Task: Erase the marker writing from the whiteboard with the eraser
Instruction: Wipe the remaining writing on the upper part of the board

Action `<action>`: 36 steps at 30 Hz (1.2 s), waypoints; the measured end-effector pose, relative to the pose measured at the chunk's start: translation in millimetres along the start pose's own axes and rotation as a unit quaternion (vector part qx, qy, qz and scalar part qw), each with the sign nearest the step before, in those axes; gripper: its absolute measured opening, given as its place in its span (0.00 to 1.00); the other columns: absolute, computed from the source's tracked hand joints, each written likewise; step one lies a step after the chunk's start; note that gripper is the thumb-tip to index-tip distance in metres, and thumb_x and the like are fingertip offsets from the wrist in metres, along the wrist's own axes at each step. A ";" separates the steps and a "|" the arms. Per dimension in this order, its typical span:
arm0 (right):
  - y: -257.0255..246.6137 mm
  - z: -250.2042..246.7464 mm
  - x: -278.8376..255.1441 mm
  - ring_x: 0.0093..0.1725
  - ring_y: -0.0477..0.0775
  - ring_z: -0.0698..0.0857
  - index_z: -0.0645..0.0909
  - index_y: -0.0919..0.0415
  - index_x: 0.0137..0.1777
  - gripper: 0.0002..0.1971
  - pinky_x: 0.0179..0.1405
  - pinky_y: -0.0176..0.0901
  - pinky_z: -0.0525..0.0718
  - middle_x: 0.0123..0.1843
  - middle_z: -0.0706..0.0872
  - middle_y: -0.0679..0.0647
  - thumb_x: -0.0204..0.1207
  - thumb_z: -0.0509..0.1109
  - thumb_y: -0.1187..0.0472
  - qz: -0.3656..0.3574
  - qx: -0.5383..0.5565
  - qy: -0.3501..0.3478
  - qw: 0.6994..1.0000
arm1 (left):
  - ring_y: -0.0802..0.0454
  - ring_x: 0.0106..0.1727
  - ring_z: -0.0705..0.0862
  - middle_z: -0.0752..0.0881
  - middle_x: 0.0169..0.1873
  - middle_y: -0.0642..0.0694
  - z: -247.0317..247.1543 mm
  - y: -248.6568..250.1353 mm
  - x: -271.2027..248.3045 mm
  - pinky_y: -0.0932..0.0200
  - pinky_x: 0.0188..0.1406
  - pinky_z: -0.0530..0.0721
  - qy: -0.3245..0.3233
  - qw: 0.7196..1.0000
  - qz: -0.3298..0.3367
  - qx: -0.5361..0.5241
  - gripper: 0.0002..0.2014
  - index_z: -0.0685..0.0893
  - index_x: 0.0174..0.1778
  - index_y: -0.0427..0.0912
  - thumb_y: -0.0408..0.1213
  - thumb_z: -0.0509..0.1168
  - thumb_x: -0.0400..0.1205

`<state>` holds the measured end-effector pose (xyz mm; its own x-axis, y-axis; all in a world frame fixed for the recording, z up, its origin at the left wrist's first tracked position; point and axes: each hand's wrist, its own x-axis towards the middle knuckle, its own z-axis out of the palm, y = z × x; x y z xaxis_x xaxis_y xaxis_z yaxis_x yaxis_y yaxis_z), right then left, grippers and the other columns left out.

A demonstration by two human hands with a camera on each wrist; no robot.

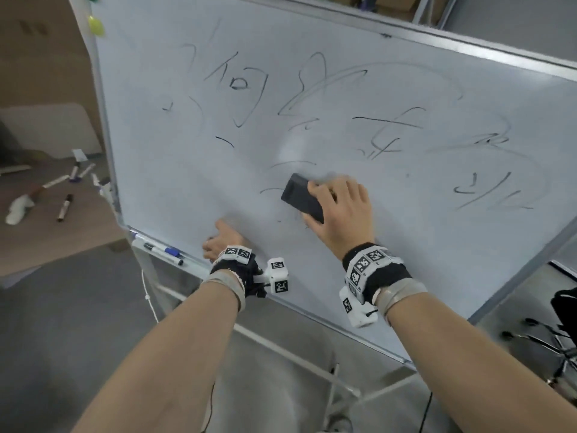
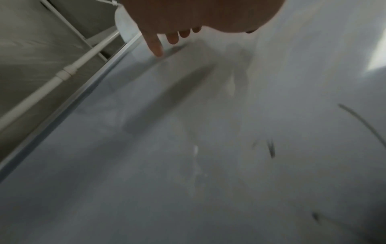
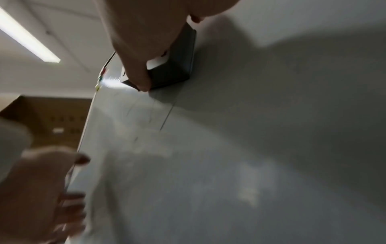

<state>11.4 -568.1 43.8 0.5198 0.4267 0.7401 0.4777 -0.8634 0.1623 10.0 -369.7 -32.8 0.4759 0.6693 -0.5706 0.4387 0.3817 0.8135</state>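
A large whiteboard (image 1: 187, 182) leans tilted on a metal stand. Smeared black marker writing (image 1: 237, 82) covers its upper and right parts, with more strokes (image 1: 487, 192) at the far right. My right hand (image 1: 340, 210) grips a black block eraser (image 1: 299, 196) and presses it flat on the board's lower middle. In the right wrist view the thumb (image 3: 142, 79) clamps the eraser (image 3: 177, 66) against the board (image 3: 229, 148). My left hand (image 1: 223, 242) rests on the board by its lower edge. Its fingers (image 2: 156, 47) lie fairly straight.
Markers (image 1: 165, 251) lie in the tray at the board's lower left corner. More markers (image 1: 65, 207) and a white cloth (image 1: 18, 207) lie on a brown surface to the left. A chair base (image 1: 546, 339) stands at the right. Magnets (image 1: 95, 25) stick at the top left.
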 end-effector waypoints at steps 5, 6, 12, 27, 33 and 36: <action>-41.0 42.5 -33.3 0.48 0.62 0.79 0.83 0.55 0.60 0.27 0.46 0.54 0.75 0.49 0.82 0.57 0.61 0.85 0.50 -0.079 0.004 -0.107 0.991 | 0.36 0.76 0.72 0.72 0.76 0.35 -19.7 10.7 27.0 0.49 0.69 0.69 0.011 0.999 -0.036 -0.014 0.32 0.71 0.77 0.37 0.55 0.56 0.82; -41.8 43.1 -32.0 0.48 0.62 0.79 0.84 0.55 0.60 0.27 0.47 0.54 0.73 0.49 0.82 0.56 0.62 0.84 0.50 -0.090 0.005 -0.105 0.990 | 0.36 0.77 0.71 0.71 0.77 0.35 -22.2 11.8 29.0 0.49 0.70 0.68 0.000 0.998 -0.048 -0.031 0.33 0.70 0.78 0.37 0.56 0.57 0.82; -22.3 16.7 39.4 0.54 0.60 0.74 0.81 0.55 0.67 0.28 0.54 0.55 0.70 0.53 0.82 0.57 0.68 0.80 0.47 -0.036 0.004 0.011 0.999 | 0.36 0.78 0.69 0.69 0.79 0.36 -13.9 27.8 26.5 0.46 0.75 0.64 -0.045 0.996 -0.053 -0.060 0.36 0.66 0.81 0.38 0.57 0.58 0.81; -56.3 39.2 46.3 0.51 0.61 0.78 0.82 0.53 0.66 0.29 0.51 0.55 0.70 0.53 0.83 0.55 0.65 0.82 0.49 -0.069 0.012 -0.025 0.997 | 0.34 0.64 0.83 0.85 0.64 0.41 6.6 -3.9 116.0 0.36 0.70 0.77 -0.044 0.991 -0.069 -0.103 0.44 0.80 0.69 0.43 0.65 0.65 0.58; 9.1 -19.8 81.5 0.54 0.60 0.75 0.83 0.53 0.67 0.27 0.52 0.55 0.73 0.55 0.83 0.55 0.67 0.80 0.48 0.041 -0.019 0.117 0.992 | 0.37 0.81 0.64 0.65 0.82 0.37 5.0 37.4 12.5 0.43 0.80 0.63 0.008 0.999 0.007 -0.048 0.38 0.65 0.83 0.39 0.56 0.59 0.80; 16.2 -22.8 52.9 0.53 0.61 0.76 0.85 0.53 0.64 0.27 0.52 0.55 0.72 0.52 0.83 0.56 0.64 0.81 0.49 0.038 -0.021 0.106 0.993 | 0.37 0.82 0.64 0.63 0.83 0.40 22.5 38.6 -3.2 0.39 0.80 0.62 0.025 0.998 0.030 -0.040 0.40 0.64 0.83 0.40 0.58 0.61 0.77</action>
<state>30.5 -565.7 100.5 0.3900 0.2979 0.8713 0.4108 -0.9031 0.1249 42.5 -371.5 -2.1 0.4596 0.7230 -0.5158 0.3470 0.3885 0.8536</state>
